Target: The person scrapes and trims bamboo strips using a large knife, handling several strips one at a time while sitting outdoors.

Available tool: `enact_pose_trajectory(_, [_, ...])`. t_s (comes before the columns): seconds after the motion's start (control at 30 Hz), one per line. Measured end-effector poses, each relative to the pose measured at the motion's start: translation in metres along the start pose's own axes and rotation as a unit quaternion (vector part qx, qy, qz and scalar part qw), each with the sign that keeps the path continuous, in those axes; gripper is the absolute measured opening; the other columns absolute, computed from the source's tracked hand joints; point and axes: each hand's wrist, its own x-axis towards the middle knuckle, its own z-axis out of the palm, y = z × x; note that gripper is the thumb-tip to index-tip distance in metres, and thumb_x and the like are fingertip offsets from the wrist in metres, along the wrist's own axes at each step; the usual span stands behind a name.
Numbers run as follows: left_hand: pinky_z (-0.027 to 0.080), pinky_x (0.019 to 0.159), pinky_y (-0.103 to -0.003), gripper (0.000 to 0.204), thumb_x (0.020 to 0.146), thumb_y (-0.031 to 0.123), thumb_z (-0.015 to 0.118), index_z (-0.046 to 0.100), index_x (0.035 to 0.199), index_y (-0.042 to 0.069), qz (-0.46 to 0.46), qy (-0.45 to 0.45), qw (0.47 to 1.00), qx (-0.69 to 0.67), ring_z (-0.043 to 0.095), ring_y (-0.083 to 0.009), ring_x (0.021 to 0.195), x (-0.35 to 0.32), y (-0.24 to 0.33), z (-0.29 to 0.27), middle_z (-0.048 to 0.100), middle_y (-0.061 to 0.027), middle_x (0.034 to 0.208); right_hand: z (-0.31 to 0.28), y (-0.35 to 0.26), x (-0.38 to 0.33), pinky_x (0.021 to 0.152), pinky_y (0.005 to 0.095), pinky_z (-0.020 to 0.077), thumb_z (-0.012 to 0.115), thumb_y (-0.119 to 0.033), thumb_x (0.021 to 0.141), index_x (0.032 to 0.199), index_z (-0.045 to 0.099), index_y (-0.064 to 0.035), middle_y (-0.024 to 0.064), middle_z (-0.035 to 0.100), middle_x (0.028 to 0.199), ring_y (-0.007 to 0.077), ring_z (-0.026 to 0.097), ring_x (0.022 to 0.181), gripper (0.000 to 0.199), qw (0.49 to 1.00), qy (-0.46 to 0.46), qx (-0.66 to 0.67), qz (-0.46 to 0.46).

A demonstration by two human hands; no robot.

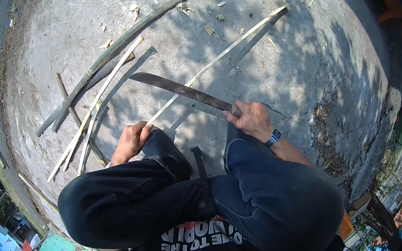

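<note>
My left hand (131,141) is closed round a long pale bamboo strip (233,46), which slants away to the upper right over the concrete. In my right hand (252,118) is the handle of a machete (179,89), fingers wrapped about it. Its long dark blade points to the upper left and crosses the strip a short way beyond my left hand; I cannot tell whether they touch. A watch with a blue band (273,137) is on my right wrist.
Several pale split strips (99,100) lie left of my left hand, across a thin brown stick (69,104). Behind them is a long green bamboo piece (120,41). Shavings (185,8) dot the concrete ground (323,55). An orange chair (387,5) stands far right.
</note>
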Motion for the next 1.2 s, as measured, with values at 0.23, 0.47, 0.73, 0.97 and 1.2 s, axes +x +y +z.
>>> enact_pose_trajectory(0.23, [0.049, 0.059, -0.048, 0.025, 0.098, 0.028, 0.067, 0.069, 0.092, 0.004, -0.005, 0.084, 0.996, 0.022, 0.065, -0.0431, 0.067, -0.013, -0.001, 0.014, 0.064, -0.0212, 0.067, -0.098, 0.110, 0.031, 0.058, 0.0486, 0.0489, 0.055, -0.040, 0.104, 0.082, 0.067, 0.0003, 0.0210, 0.063, 0.065, 0.0415, 0.064, 0.062, 0.048, 0.975, 0.119, -0.042, 0.185])
enact_pose_trajectory(0.47, [0.049, 0.061, -0.048, 0.025, 0.096, 0.031, 0.071, 0.069, 0.099, 0.007, 0.006, 0.106, 0.994, 0.021, 0.065, -0.0423, 0.071, -0.007, 0.003, 0.016, 0.065, -0.0209, 0.076, -0.034, 0.000, -0.013, 0.057, 0.0483, 0.0522, 0.065, -0.052, 0.095, 0.074, 0.064, -0.0059, 0.0198, 0.061, 0.059, 0.0398, 0.064, 0.058, 0.051, 0.997, -0.063, -0.001, 0.046])
enact_pose_trajectory(0.73, [0.046, 0.060, -0.047, 0.026, 0.098, 0.029, 0.069, 0.065, 0.092, 0.003, 0.027, 0.110, 0.992, 0.050, 0.062, -0.0416, 0.068, -0.002, 0.000, 0.013, 0.063, -0.0221, 0.075, -0.078, 0.101, 0.027, 0.057, 0.0491, 0.0524, 0.061, -0.057, 0.096, 0.071, 0.061, -0.0027, 0.0192, 0.061, 0.058, 0.0415, 0.066, 0.060, 0.060, 0.986, 0.089, -0.104, 0.094])
enact_pose_trajectory(0.97, [0.041, 0.053, -0.038, 0.024, 0.098, 0.022, 0.070, 0.065, 0.090, 0.000, 0.020, 0.088, 0.996, -0.003, 0.052, -0.0275, 0.052, -0.031, -0.015, -0.019, 0.057, -0.0190, 0.065, -0.047, 0.069, 0.016, 0.059, 0.0519, 0.0526, 0.057, -0.054, 0.100, 0.076, 0.065, -0.0080, 0.0214, 0.063, 0.063, 0.0436, 0.066, 0.064, 0.053, 0.995, 0.052, -0.074, 0.042])
enact_pose_trajectory(1.2, [0.036, 0.050, -0.034, 0.018, 0.096, 0.011, 0.071, 0.062, 0.087, -0.002, 0.023, 0.081, 0.996, -0.015, 0.040, -0.0200, 0.051, -0.047, -0.024, -0.020, 0.050, -0.0166, 0.062, -0.107, 0.165, 0.063, 0.064, 0.0525, 0.0499, 0.050, -0.053, 0.103, 0.063, 0.064, 0.0012, 0.0282, 0.061, 0.068, 0.0467, 0.064, 0.068, 0.069, 0.969, 0.181, -0.042, 0.163])
